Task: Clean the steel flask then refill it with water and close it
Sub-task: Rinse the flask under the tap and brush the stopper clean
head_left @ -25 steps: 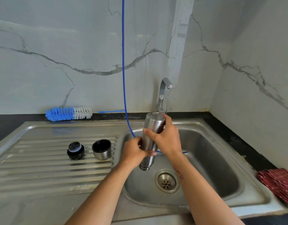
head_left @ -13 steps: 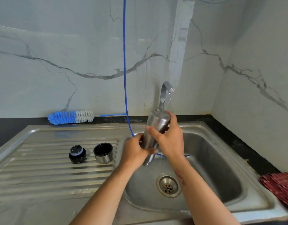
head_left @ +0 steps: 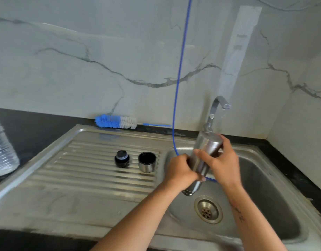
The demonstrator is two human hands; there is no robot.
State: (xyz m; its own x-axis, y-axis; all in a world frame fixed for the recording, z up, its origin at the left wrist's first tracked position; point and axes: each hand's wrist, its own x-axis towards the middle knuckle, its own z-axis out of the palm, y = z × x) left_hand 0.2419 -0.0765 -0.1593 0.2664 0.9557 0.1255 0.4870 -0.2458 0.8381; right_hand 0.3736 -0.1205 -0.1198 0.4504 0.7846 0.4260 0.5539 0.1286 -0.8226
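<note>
Two hands hold the steel flask point(head_left: 203, 160) over the sink basin point(head_left: 261, 187) in the single head view. The flask is a smooth brushed-metal cylinder, tilted, with its mouth end pointing down toward the round perforated drain point(head_left: 208, 209) and its closed base raised toward the tap point(head_left: 216, 110). The left hand point(head_left: 181, 171) wraps its curled fingers round the lower part of the body; the right hand point(head_left: 223, 163) grips the upper part, thumb across the near face and fingers curled behind. The flask is slightly blurred.

The tap is a slim angular chrome spout rising at the far rim of the basin, just behind the flask's raised end. A thin blue hose point(head_left: 179, 69) drops from above and curves into the basin behind the hands.

To the left, on the ribbed stainless draining board point(head_left: 80, 169), stand two small parts side by side, close but apart: a black stopper point(head_left: 121, 158) with a rounded top, and a steel cap point(head_left: 147, 162), cup-shaped, open end up, dark inside.

On the black table point(head_left: 38, 127) at the far edge of the sink lies a bottle brush point(head_left: 116, 121) with blue and white bristles and a thin blue handle, against the glossy veined marble wall point(head_left: 83, 60). At the left edge stands a ridged clear plastic bottle point(head_left: 2, 151), partly cut off.
</note>
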